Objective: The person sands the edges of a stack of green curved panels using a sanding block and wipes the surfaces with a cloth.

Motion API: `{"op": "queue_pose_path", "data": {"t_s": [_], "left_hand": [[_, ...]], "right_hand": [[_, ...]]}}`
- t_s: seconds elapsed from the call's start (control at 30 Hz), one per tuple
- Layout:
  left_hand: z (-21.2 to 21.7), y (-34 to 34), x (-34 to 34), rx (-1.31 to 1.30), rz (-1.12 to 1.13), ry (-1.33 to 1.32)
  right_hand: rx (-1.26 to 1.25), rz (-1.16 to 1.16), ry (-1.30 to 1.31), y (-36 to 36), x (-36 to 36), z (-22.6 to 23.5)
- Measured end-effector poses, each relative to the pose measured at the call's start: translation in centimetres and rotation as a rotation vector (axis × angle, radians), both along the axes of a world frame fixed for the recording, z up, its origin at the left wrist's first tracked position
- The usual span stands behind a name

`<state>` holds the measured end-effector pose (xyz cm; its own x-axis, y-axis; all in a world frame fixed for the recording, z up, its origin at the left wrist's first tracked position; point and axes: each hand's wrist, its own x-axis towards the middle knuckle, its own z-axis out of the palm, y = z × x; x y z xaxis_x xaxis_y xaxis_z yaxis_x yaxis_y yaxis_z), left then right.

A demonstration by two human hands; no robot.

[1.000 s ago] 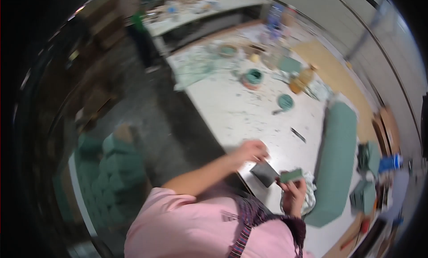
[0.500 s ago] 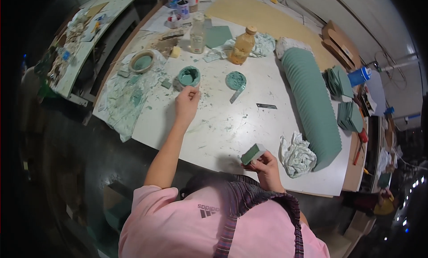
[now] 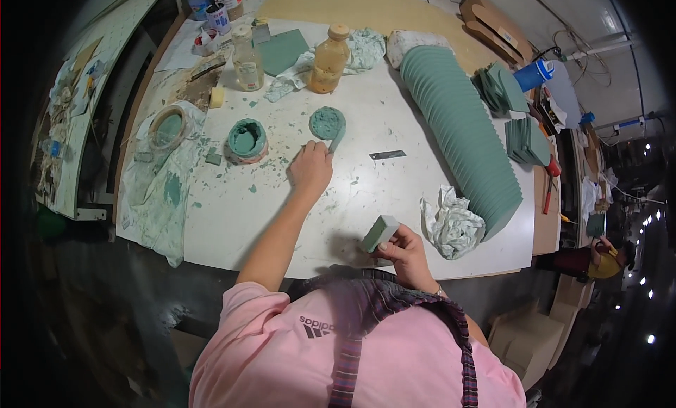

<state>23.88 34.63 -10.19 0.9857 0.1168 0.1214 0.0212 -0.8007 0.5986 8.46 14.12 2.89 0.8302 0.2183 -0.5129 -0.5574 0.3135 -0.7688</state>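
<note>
My left hand (image 3: 312,167) reaches over the white table, its fingers closed at the near end of a thin flat scraper (image 3: 339,134). The scraper's other end rests against a round lid heaped with green paste (image 3: 325,122). Left of this hand stands an open tub (image 3: 247,141) of green paste, its rim smeared. Near the front edge my right hand (image 3: 408,256) holds a small block (image 3: 381,233), with one green face and a pale grey side, tilted between thumb and fingers. A crumpled whitish cloth (image 3: 454,223) lies just right of it.
A long row of stacked green sheets (image 3: 461,137) runs along the right. A dark flat blade (image 3: 388,155) lies mid-table. Behind are an amber bottle (image 3: 329,61) and a clear bottle (image 3: 247,60). A tape roll (image 3: 167,127) sits on stained plastic at left. Another person (image 3: 604,260) is far right.
My left hand has moved right, from the tub's rim to the scraper beside the lid. My right hand still holds the block. The whole view has shifted, with table things now farther left.
</note>
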Motion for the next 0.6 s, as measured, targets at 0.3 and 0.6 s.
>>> {"op": "queue_pose_path", "data": {"t_s": [0.3,0.6], "left_hand": [[8.9,13.1,-3.9,-0.369,0.204,-0.241],[8.9,18.7,-1.5,0.375,0.073,-0.265]], "right_hand": [[-0.050,0.070,-0.058,0.7,3.7,-2.6],[-0.039,0.266,-0.015,5.2,9.3,-3.5]]}}
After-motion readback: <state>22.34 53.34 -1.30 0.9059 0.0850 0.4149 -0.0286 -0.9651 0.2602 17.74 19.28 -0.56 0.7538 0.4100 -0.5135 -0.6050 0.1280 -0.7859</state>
